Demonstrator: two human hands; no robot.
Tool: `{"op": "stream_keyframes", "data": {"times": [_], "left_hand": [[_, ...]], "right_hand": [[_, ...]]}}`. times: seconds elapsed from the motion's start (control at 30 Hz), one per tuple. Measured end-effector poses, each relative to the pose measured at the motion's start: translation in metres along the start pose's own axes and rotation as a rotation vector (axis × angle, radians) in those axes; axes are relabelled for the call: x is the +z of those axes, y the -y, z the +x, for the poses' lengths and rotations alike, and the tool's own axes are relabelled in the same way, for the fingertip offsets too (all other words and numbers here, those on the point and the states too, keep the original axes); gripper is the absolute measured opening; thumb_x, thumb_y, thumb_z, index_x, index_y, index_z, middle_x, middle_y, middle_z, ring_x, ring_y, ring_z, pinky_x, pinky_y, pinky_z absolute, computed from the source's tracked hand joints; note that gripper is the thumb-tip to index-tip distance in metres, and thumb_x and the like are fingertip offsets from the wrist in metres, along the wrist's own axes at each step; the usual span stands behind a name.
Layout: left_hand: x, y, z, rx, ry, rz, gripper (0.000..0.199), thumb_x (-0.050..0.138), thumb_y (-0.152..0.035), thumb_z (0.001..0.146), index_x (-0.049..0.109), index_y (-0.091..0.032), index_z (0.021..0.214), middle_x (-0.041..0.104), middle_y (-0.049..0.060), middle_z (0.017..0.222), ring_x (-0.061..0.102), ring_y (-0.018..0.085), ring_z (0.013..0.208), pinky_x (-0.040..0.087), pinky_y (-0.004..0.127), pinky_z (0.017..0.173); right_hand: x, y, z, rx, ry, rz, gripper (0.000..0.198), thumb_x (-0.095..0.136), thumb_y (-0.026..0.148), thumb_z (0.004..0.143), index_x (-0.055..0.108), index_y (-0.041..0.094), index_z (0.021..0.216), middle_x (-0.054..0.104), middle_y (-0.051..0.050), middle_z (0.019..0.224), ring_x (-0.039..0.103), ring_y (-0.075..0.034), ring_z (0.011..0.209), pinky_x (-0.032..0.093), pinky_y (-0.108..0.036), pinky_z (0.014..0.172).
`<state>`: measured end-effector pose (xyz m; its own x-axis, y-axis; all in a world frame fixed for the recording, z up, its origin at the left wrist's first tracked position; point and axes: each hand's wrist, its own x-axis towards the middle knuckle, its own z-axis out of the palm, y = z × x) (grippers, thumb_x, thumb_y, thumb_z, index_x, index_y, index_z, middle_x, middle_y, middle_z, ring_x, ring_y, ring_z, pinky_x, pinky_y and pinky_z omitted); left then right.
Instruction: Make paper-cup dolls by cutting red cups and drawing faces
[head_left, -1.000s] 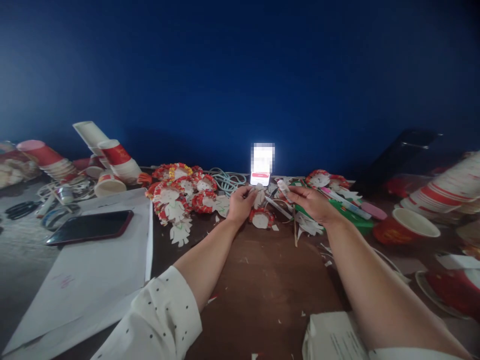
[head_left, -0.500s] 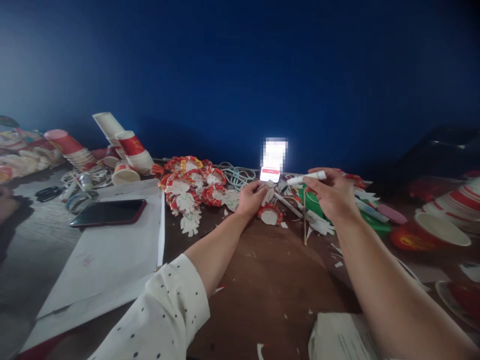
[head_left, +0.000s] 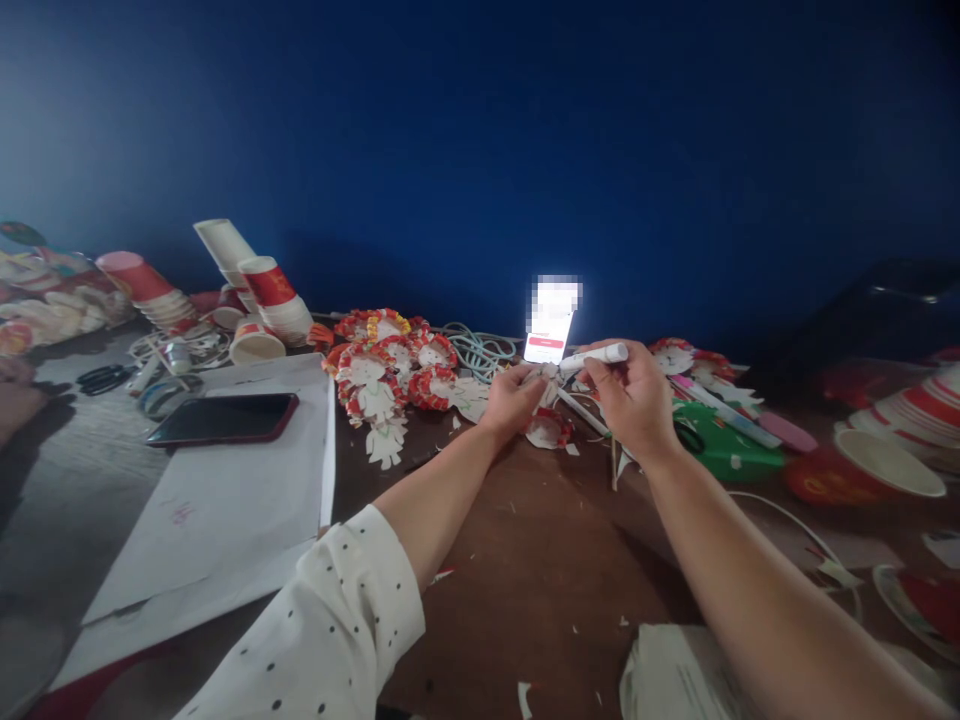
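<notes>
My left hand [head_left: 514, 402] is closed in a pinch on a small whitish paper piece [head_left: 545, 371]. In my right hand [head_left: 634, 400] is a white marker [head_left: 604, 355], gripped between thumb and fingers. Its tip end points left and meets or nearly meets the paper piece; which of the two I cannot tell. Right behind the hands stands a lit phone [head_left: 551, 320]. Beneath my left hand lies a red-edged paper disc [head_left: 547, 428]. To the left is a heap of red-rimmed paper cutouts [head_left: 371, 375], some with white figures attached.
At the left, a dark phone [head_left: 225, 418] lies on a white board [head_left: 225, 500], with scissors [head_left: 105, 378] beyond. Paper cups [head_left: 277, 300] are stacked behind. On the right are a green sheet [head_left: 739, 445] and a red cup [head_left: 862, 470]. Paper scraps dot the brown table [head_left: 525, 560].
My right hand has moved left and slightly down, bringing the marker to the paper piece at my left hand. The whole view has shifted slightly.
</notes>
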<state>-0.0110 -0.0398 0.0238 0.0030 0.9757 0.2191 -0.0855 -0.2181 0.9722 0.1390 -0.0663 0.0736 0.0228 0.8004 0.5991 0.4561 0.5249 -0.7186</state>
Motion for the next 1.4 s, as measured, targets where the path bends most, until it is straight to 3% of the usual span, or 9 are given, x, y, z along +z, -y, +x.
{"op": "stream_keyframes", "data": {"times": [0.27, 0.5, 0.67, 0.8, 1.03, 1.4], "left_hand": [[0.004, 0.002, -0.001, -0.109, 0.030, -0.152, 0.031, 0.067, -0.037, 0.069, 0.071, -0.012, 0.088, 0.063, 0.001, 0.066, 0.053, 0.011, 0.061, 0.042, 0.024, 0.061], [0.005, 0.008, 0.001, -0.191, 0.060, -0.462, 0.027, 0.073, -0.035, 0.064, 0.067, -0.013, 0.077, 0.062, 0.001, 0.063, 0.056, 0.012, 0.058, 0.045, 0.026, 0.062], [0.005, 0.006, 0.002, -0.233, 0.054, -0.505, 0.025, 0.074, -0.034, 0.062, 0.066, -0.012, 0.073, 0.063, 0.002, 0.064, 0.057, 0.012, 0.059, 0.046, 0.026, 0.062], [0.004, 0.004, 0.003, -0.235, 0.075, -0.482, 0.026, 0.074, -0.034, 0.061, 0.065, -0.012, 0.071, 0.062, 0.002, 0.062, 0.056, 0.012, 0.057, 0.045, 0.026, 0.060], [0.002, 0.003, 0.003, -0.184, 0.028, -0.403, 0.025, 0.072, -0.036, 0.064, 0.064, -0.012, 0.069, 0.061, 0.002, 0.060, 0.053, 0.010, 0.053, 0.042, 0.024, 0.056], [0.002, -0.001, 0.001, -0.200, 0.077, -0.381, 0.028, 0.073, -0.035, 0.062, 0.069, -0.012, 0.077, 0.066, 0.003, 0.067, 0.057, 0.012, 0.061, 0.045, 0.027, 0.064]], "right_hand": [[0.003, -0.006, -0.004, -0.185, 0.022, -0.121, 0.021, 0.058, 0.033, 0.087, 0.058, 0.022, 0.106, 0.067, -0.006, 0.104, 0.066, -0.017, 0.082, 0.054, -0.031, 0.072], [0.004, -0.011, -0.007, -0.428, 0.079, -0.320, 0.024, 0.055, 0.025, 0.089, 0.057, 0.024, 0.113, 0.066, -0.006, 0.109, 0.063, -0.021, 0.103, 0.051, -0.034, 0.088], [0.004, -0.016, -0.008, -0.515, 0.111, -0.390, 0.028, 0.054, 0.021, 0.089, 0.054, 0.024, 0.117, 0.066, -0.006, 0.113, 0.062, -0.020, 0.105, 0.051, -0.034, 0.091], [0.001, -0.022, -0.008, -0.524, 0.101, -0.406, 0.028, 0.052, 0.020, 0.090, 0.055, 0.023, 0.118, 0.065, -0.007, 0.115, 0.061, -0.020, 0.108, 0.050, -0.034, 0.092], [-0.006, -0.012, -0.005, -0.414, -0.095, -0.345, 0.025, 0.057, 0.026, 0.088, 0.059, 0.023, 0.113, 0.067, -0.006, 0.110, 0.063, -0.020, 0.100, 0.052, -0.033, 0.086], [0.004, -0.013, -0.011, -0.476, 0.101, -0.333, 0.030, 0.057, 0.020, 0.088, 0.056, 0.025, 0.117, 0.067, -0.005, 0.114, 0.063, -0.019, 0.105, 0.051, -0.033, 0.091]]}}
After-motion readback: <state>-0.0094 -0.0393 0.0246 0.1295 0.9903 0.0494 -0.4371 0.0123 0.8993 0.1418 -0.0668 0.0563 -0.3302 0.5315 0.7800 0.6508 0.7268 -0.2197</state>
